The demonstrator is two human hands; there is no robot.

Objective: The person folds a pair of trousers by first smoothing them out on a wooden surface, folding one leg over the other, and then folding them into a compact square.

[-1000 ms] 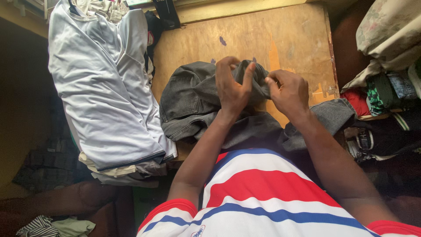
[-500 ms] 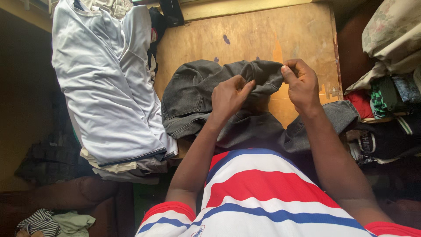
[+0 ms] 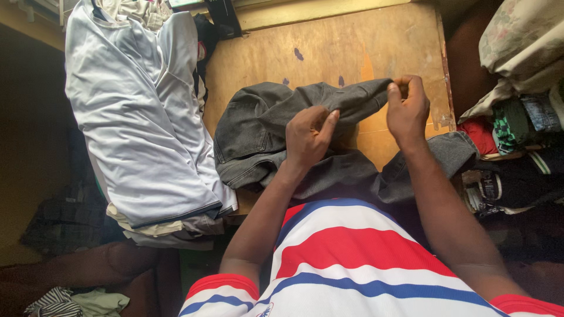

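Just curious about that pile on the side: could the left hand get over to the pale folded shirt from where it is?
Probably yes. The left hand is pinching the dark grey jeans, and the pale folded shirt lies just beside them on the same wooden table. Nothing stands between them; it would only have to let go first.

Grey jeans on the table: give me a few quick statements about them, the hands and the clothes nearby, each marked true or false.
1. Both hands grip the grey jeans. True: the left hand pinches the cloth mid-garment, and the right hand pinches one end.
2. The jeans lie folded flat. False: they are bunched and partly lifted.
3. A pale blue shirt lies left of the jeans. True.
4. The wooden table is covered by a cloth. False: its worn wood is bare beyond the jeans.
5. The right hand rests on the pale blue shirt. False: it holds the jeans.
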